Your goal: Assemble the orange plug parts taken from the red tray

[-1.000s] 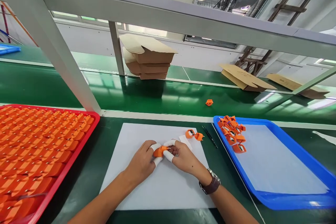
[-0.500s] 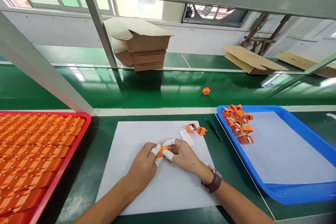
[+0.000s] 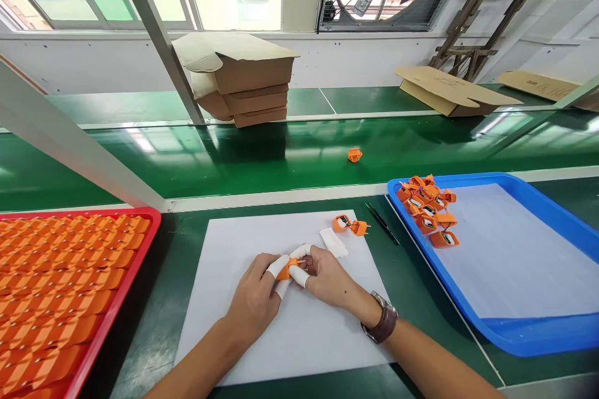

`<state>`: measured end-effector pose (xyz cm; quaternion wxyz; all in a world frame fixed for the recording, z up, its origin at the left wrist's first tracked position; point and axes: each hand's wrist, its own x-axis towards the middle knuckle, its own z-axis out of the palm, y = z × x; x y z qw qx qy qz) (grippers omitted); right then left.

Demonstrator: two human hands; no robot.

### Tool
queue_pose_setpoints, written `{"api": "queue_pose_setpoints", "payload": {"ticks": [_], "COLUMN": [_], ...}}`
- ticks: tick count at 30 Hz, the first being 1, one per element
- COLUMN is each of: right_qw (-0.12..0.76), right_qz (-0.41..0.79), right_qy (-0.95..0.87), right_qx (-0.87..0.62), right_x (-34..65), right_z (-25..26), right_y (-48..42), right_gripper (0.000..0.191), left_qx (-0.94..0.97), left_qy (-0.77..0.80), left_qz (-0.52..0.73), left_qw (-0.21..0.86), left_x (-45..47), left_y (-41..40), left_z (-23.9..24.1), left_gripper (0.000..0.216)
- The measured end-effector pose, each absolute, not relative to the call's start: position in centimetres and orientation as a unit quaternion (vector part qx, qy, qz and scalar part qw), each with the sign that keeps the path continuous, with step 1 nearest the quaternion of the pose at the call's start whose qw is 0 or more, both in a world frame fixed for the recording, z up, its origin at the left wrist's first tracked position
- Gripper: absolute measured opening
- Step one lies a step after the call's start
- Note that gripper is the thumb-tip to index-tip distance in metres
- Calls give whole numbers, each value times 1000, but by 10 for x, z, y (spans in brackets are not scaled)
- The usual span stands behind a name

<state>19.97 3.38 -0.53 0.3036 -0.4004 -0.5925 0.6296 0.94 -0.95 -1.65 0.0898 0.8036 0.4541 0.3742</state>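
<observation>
Grips of both hands are clamped on one small orange part (image 3: pixel 286 268). The left hand (image 3: pixel 255 299) and right hand (image 3: pixel 327 280), fingertips sheathed in white covers, pinch it from either side just above a white sheet (image 3: pixel 281 343) on the green table (image 3: pixel 412 287). To the left, a red tray (image 3: pixel 154 224) lies packed with rows of orange pieces. To the right, a blue tray (image 3: pixel 515 340) holds only a small heap (image 3: pixel 430 212) in its far corner. By that look the work is at an early stage, with a handful of pieces through and most of the stock left. Two more orange pieces (image 3: pixel 350 225) lie at the sheet's far edge beside a loose white finger cover (image 3: pixel 333 243). A thin black tool (image 3: pixel 382 223) rests just off the sheet, and a stray piece (image 3: pixel 354 155) sits alone on the green belt (image 3: pixel 281 156) beyond. Cardboard boxes (image 3: pixel 243 84) are stacked behind. No brand or label can be read; faint print on a flat carton (image 3: pixel 453 92) is too small to make out.
</observation>
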Motion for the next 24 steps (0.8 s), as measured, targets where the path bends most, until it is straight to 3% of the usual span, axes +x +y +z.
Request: {"api": "queue_pose_setpoints", "payload": {"ticks": [16, 24], "right_qw": [307, 299], "right_qz": [583, 569], "right_qy": [-640, -650], "right_qx": [-396, -405], "right_x": [204, 205], "right_z": [3, 7], "right_y": [31, 32], "right_gripper": [14, 4], "left_qx": [784, 817], "left_qy": [473, 409], "left_qz": [328, 371], "left_qw": [234, 165], "left_x": [-2, 2], "left_y": [-2, 0], "left_z": [0, -5], "left_gripper": [44, 49]}}
